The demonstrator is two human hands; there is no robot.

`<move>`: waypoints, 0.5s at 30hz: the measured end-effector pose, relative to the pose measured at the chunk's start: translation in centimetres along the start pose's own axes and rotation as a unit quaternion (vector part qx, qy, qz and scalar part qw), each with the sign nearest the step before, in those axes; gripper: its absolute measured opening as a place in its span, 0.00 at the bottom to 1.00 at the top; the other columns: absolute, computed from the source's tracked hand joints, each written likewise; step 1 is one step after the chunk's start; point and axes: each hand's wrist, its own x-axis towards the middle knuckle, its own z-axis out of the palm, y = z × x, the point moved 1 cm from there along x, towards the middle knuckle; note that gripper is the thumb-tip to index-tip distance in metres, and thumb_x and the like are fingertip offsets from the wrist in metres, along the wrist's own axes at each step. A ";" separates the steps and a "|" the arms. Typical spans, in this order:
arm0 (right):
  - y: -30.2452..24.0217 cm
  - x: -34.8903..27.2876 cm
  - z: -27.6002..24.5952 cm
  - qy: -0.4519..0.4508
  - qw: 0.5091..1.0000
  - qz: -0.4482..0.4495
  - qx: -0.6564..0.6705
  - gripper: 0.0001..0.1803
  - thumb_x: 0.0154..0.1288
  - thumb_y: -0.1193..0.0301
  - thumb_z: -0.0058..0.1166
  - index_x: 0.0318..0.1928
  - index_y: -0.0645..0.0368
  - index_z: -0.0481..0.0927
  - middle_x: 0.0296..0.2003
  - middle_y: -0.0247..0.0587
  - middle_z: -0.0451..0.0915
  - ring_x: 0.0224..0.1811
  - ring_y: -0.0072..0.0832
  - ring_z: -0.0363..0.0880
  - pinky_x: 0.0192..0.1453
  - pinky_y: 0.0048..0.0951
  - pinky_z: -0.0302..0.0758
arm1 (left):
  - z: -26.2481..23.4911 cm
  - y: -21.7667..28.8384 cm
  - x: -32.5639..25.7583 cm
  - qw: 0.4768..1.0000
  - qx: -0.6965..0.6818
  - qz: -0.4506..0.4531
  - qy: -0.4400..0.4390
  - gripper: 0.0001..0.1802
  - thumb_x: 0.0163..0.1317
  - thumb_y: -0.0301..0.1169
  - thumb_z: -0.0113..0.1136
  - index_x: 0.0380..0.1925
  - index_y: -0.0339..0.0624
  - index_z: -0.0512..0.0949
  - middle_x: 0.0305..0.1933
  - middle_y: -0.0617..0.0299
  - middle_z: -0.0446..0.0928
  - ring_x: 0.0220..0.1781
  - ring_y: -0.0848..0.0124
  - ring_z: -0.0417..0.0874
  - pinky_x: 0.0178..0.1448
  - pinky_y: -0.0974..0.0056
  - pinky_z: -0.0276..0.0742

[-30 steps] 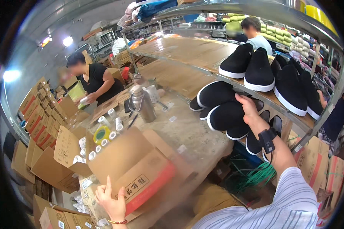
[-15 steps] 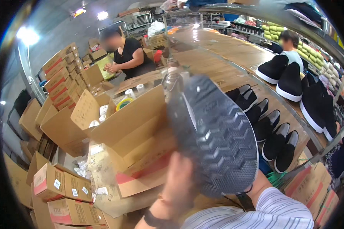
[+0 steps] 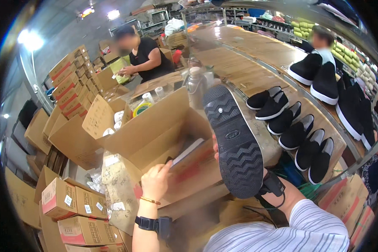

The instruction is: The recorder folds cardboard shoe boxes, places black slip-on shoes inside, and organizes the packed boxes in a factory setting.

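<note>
An open cardboard box [image 3: 151,136] stands on the table in front of me. My left hand [image 3: 156,178] reaches over its near wall, fingers closed on the end of a shoe [image 3: 188,152] that lies inside; its pale sole edge shows, and the rest is hidden. To the right of the box, my right hand [image 3: 216,146] holds up a second shoe [image 3: 239,143]. Its black zigzag-patterned sole faces me. Only some fingertips show at its left edge; the shoe covers the rest of that hand.
Several black slip-on shoes [image 3: 296,132] stand in a row at the right, and more black shoes [image 3: 306,69] sit on a shelf above. Taped cardboard boxes [image 3: 75,197] are stacked at the lower left. A glass bottle [image 3: 195,86] stands behind the box. Across the table, a person [image 3: 149,56] works.
My left hand has moved left and down to the box, where a shoe now lies. The shoe in my right hand has drawn back from the box and looks smaller, its sole still toward me.
</note>
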 end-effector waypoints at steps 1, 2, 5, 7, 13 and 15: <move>-0.2 0.9 -0.2 -0.003 1.000 0.005 -0.001 0.24 0.71 0.66 0.44 0.64 0.60 0.61 0.50 0.47 0.76 0.50 0.36 0.78 0.53 0.33 0.79 | -0.3 0.8 0.0 1.000 0.015 0.023 0.002 0.23 0.49 0.27 0.62 0.48 0.51 0.78 0.37 0.59 0.79 0.41 0.60 0.80 0.45 0.59 0.77; -0.7 2.2 -0.5 0.006 0.993 -0.063 -0.104 0.21 0.69 0.67 0.46 0.60 0.60 0.66 0.49 0.47 0.76 0.49 0.35 0.78 0.51 0.33 0.79 | -0.4 1.4 0.0 0.999 0.031 0.044 0.004 0.22 0.49 0.26 0.61 0.48 0.51 0.78 0.36 0.60 0.79 0.40 0.61 0.81 0.42 0.60 0.78; -1.7 5.9 2.1 0.072 0.716 -0.283 -0.634 0.06 0.60 0.75 0.56 0.36 0.63 0.74 0.46 0.50 0.78 0.44 0.39 0.79 0.46 0.32 0.77 | 0.5 2.1 -0.7 0.999 0.026 0.020 0.008 0.20 0.51 0.27 0.58 0.48 0.49 0.78 0.42 0.57 0.77 0.44 0.59 0.78 0.46 0.58 0.77; -0.7 8.5 3.2 0.009 0.438 -0.433 -0.787 0.07 0.53 0.80 0.58 0.28 0.66 0.72 0.45 0.49 0.78 0.44 0.45 0.77 0.46 0.31 0.75 | 0.6 2.7 -0.9 0.998 0.052 0.003 0.020 0.20 0.52 0.28 0.56 0.49 0.47 0.76 0.48 0.56 0.73 0.51 0.58 0.74 0.51 0.57 0.74; -1.9 9.3 -0.9 -0.114 0.377 -0.336 -0.856 0.04 0.54 0.70 0.57 0.27 0.56 0.78 0.37 0.39 0.82 0.41 0.35 0.80 0.46 0.36 0.74 | -5.0 1.1 -0.6 0.973 0.056 0.112 0.194 0.03 0.52 0.26 0.62 0.28 0.44 0.82 0.25 0.60 0.77 0.27 0.61 0.78 0.34 0.62 0.76; -4.9 10.0 -1.7 0.081 0.465 -0.357 -0.806 0.08 0.60 0.67 0.53 0.32 0.59 0.78 0.31 0.45 0.80 0.37 0.45 0.78 0.42 0.37 0.75 | -5.8 -4.9 -2.1 0.976 0.025 -0.025 0.213 0.20 0.50 0.25 0.65 0.46 0.42 0.77 0.39 0.55 0.78 0.38 0.60 0.78 0.42 0.63 0.75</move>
